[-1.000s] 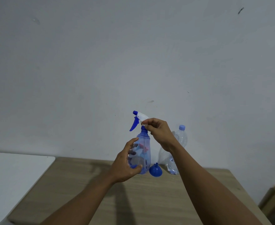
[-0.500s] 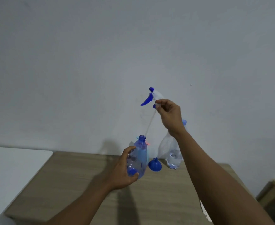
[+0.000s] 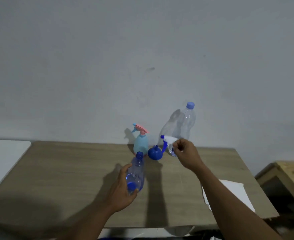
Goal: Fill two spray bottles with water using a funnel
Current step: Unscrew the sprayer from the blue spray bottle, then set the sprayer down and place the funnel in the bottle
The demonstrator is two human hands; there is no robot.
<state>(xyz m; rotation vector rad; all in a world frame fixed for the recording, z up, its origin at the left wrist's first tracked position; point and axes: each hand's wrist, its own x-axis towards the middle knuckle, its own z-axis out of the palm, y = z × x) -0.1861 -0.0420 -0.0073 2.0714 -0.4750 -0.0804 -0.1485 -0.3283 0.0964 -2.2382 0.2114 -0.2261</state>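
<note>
Blue spray bottle (image 3: pixel 137 170): clear blue, neck open, tilted away from the person over the bench (image 3: pixel 64 170).
Left hand (image 3: pixel 122 189): fingers curled round the bottle's lower body.
Spray head (image 3: pixel 167 141): white with a blue trigger, off the bottle, just right of the funnel.
Right hand (image 3: pixel 186 153): pinches the spray head.
Funnel (image 3: pixel 154 153): blue, wide end down on the bench.
Second spray bottle (image 3: pixel 141 142): pale blue, pink head, upright by the wall.
Water bottle (image 3: pixel 180 125): large, clear, capped, behind the right hand.
Paper (image 3: pixel 232 193): white, near the bench's right edge.
</note>
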